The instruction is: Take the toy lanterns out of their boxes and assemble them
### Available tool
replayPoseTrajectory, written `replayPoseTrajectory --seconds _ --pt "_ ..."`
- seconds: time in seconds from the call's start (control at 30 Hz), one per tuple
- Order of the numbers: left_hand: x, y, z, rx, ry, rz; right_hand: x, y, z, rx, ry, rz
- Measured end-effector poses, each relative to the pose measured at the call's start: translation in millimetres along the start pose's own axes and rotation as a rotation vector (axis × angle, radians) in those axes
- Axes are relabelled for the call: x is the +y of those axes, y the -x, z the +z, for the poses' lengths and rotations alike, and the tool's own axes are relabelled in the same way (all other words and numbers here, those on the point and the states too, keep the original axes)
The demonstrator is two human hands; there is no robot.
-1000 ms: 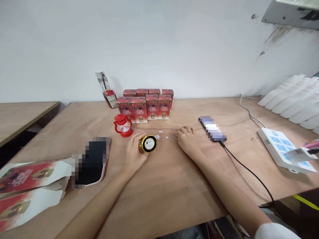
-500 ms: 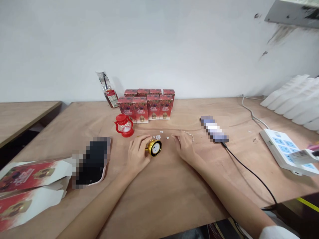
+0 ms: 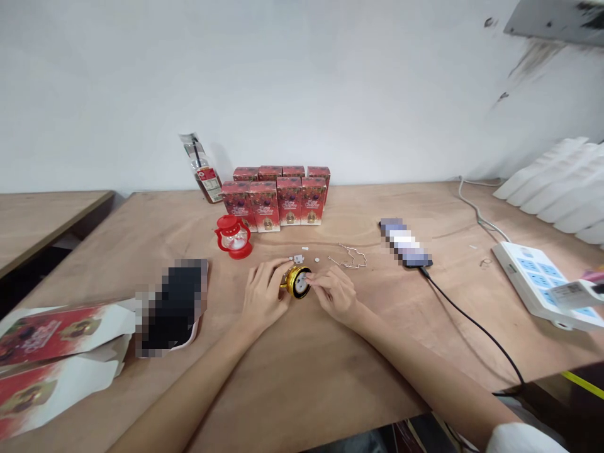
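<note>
My left hand (image 3: 265, 294) is wrapped round a small gold lantern (image 3: 291, 288), which lies tipped over with its round base towards me. Inside the base's dark rim is a pale disc with small dark holes. My right hand (image 3: 338, 294) has thumb and fingertips pinched together against that disc; whatever may be between them is too small to make out. Just beyond the lantern are a small white plastic piece (image 3: 299, 258) and a tiny round white one (image 3: 317, 260). Thin bent wires (image 3: 353, 257) lie behind my right hand. A red toy lantern (image 3: 234, 238) stands upright further left.
Several red Christmas boxes (image 3: 264, 207) stand in rows near the wall, beside a leaning bottle (image 3: 207, 182). Flattened cartons (image 3: 51, 336) and a phone (image 3: 177, 305) lie left. Another phone (image 3: 404, 244) with a black cable and a white power strip (image 3: 542, 283) are right.
My right hand has moved left from beside the wires to the lantern's base, its fingers now pinched there. The lantern has shifted slightly right and towards me in my left hand.
</note>
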State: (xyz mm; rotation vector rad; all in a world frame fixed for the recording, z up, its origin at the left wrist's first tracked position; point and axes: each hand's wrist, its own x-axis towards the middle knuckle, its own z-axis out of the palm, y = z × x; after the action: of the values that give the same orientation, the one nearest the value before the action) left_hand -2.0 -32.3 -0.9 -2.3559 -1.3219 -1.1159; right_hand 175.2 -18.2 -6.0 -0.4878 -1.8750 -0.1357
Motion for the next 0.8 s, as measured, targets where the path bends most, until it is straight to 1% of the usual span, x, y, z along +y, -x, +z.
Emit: replayPoseTrajectory --seconds 0.37,0.47,0.6,0.67,0.8 --pt "-0.4 0.4 0.5 0.014 -0.018 0.025 -0.9 -2.7 -1.8 -0.053 0.076 -0.057" --pt "-0.1 0.5 0.2 0.018 -0.026 0.028 -1.9 -3.3 -2.9 -0.058 0.057 -0.009" --pt "0.3 1.0 0.0 0.025 -0.027 0.035 -1.0 -0.2 -0.8 0.037 0.008 0.102" --pt "0.2 1.2 -0.1 0.020 -0.024 0.026 0.3 1.6 0.4 0.060 -0.013 0.118" --pt "-0.6 1.1 0.2 0.036 -0.011 -0.009 1.9 3.0 0.0 0.006 -0.067 0.084"
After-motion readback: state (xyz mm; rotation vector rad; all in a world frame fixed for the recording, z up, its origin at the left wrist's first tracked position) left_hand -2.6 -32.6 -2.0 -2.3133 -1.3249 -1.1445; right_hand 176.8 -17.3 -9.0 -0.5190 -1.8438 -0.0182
